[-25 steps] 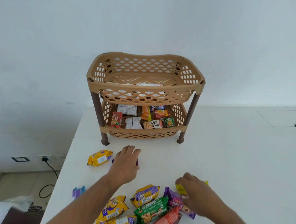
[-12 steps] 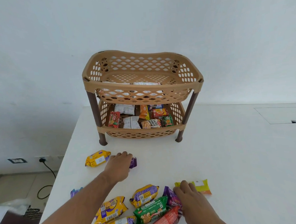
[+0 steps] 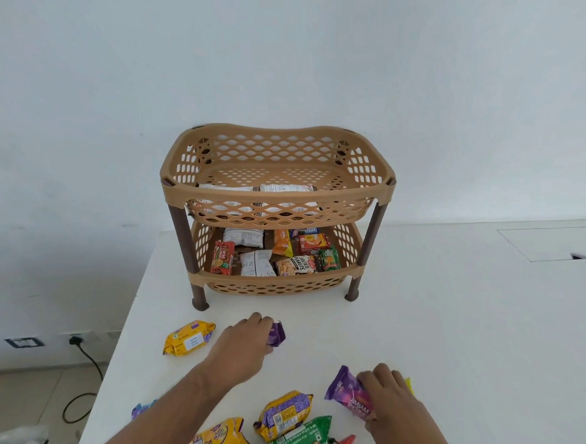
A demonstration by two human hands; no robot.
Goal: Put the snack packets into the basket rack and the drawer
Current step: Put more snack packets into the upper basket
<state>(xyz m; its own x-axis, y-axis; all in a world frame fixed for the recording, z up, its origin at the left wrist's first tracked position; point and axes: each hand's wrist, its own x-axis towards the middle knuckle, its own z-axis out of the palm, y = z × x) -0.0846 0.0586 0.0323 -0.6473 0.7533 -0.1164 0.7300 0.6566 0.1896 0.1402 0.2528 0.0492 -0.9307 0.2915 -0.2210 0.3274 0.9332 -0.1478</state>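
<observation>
We have a packet in each hand on the white tabletop (image 3: 462, 314).

Our left hand (image 3: 241, 345) is curled around a small purple foil packet (image 3: 276, 333); our right hand (image 3: 388, 398) pinches a purple Jim Jam biscuit packet (image 3: 346, 392), tilted up over a yellow packet (image 3: 408, 384). More yellow, green and red packets lie between our arms, one yellow-wrapped packet (image 3: 189, 338) left of them. Beyond stands the tan two-tier plastic lattice basket rack (image 3: 276, 202), both tiers holding snacks.
</observation>
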